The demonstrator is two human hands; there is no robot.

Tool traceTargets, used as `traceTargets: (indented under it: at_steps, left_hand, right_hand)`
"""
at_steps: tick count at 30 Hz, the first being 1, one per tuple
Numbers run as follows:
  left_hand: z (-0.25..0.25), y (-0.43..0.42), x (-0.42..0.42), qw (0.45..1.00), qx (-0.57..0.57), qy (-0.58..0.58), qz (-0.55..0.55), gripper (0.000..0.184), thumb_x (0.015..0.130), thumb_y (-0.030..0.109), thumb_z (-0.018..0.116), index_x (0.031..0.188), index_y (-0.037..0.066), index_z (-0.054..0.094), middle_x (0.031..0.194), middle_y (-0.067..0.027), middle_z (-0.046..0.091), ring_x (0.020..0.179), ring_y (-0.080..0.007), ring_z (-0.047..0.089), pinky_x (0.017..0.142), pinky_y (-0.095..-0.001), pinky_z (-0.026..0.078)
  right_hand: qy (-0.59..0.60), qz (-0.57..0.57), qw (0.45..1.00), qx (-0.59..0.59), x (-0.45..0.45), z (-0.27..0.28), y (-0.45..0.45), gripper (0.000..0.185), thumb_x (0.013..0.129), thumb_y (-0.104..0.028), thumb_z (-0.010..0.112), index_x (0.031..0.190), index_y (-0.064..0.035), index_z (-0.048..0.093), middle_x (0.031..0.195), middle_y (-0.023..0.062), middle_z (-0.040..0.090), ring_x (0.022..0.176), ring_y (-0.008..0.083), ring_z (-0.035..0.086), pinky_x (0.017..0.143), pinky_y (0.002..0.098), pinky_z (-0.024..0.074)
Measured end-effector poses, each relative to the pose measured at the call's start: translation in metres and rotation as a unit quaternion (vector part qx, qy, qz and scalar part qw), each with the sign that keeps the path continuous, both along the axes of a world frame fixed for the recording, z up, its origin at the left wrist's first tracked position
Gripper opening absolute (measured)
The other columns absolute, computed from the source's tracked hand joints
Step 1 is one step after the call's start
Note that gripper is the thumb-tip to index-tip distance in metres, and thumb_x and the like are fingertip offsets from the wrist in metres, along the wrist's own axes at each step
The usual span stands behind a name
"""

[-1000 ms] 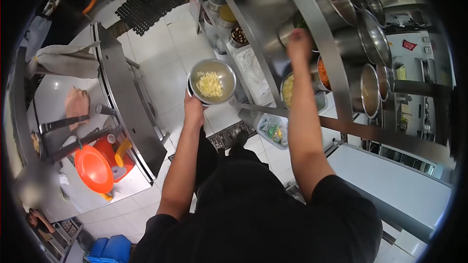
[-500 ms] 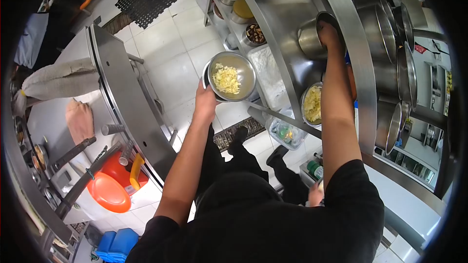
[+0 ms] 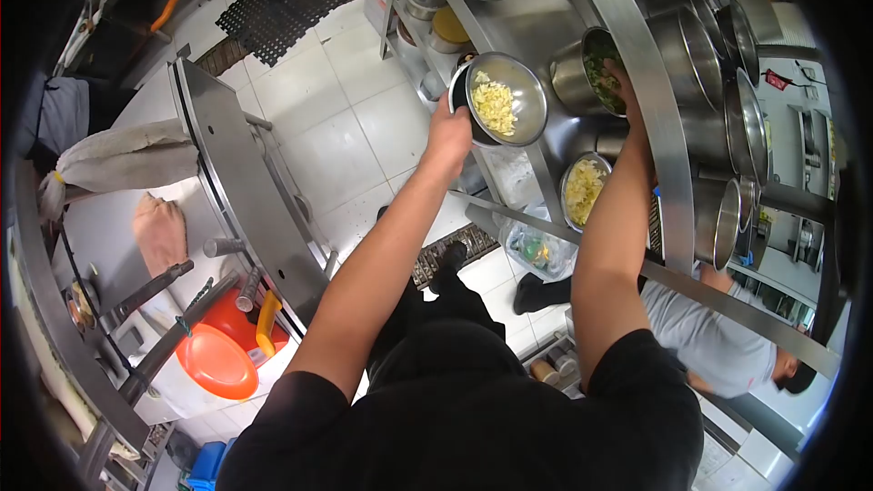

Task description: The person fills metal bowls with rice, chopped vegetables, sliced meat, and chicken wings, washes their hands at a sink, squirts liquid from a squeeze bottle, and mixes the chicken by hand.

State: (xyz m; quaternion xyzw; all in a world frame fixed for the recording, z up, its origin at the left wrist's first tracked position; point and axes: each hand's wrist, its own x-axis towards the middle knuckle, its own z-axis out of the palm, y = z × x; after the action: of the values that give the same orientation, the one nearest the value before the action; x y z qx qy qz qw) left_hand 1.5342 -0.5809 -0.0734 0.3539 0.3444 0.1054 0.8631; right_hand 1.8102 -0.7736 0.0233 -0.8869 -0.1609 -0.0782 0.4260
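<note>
My left hand [image 3: 450, 135] is closed on the rim of a metal bowl [image 3: 532, 95], which holds chopped pale-yellow food [image 3: 494, 107]. The bowl hangs over the aisle beside the shelf, tilted toward the camera. At the mouth of a deep metal pot [image 3: 568, 77] is my right hand [image 3: 624, 86], its fingers bent inward over chopped greens [image 3: 599, 68]. Whatever those fingers hold is too hard to make out. Below my right forearm, a second metal bowl [image 3: 567, 205] of chopped yellow food [image 3: 585, 189] sits on the shelf.
A steel shelf rail [image 3: 650, 100] runs close by my right arm. Large metal pots [image 3: 718, 209] stand beyond it. Another person in a grey shirt [image 3: 718, 332] is at the lower right. To the left are a steel counter [image 3: 250, 182] and an orange bowl [image 3: 218, 362].
My left hand has carried its bowl right and up, closer to the shelf. My right hand has drawn back from deep inside the pot, exposing the greens. A person in grey has come into view.
</note>
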Motion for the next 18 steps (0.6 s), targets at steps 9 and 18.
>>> traceTargets:
  at_steps: [9,18]
  left_hand:
    - [-0.01,-0.052,-0.027,0.996,0.068,-0.018,0.048,0.043,0.1,0.006,0.04,0.142,0.007,0.045,0.124,-0.0151,0.062,0.106,-0.0264,0.064,0.084,-0.04,0.055]
    - [0.025,-0.134,-0.165,0.992,0.041,-0.039,0.11,0.042,0.101,0.008,0.041,0.142,0.008,0.045,0.116,-0.0118,0.065,0.095,-0.0222,0.069,0.067,-0.0367,0.06]
  right_hand:
    - [0.179,0.324,0.908,-0.196,-0.195,0.037,0.047,0.056,0.082,-0.011,0.078,0.135,-0.0077,0.061,0.101,0.0109,0.07,0.077,0.0132,0.063,0.07,0.0303,0.054]
    - [0.02,0.426,0.884,-0.192,-0.327,0.074,-0.002,0.03,0.083,-0.001,0.062,0.111,-0.0047,0.07,0.105,0.0188,0.071,0.099,0.0399,0.067,0.085,0.0422,0.053]
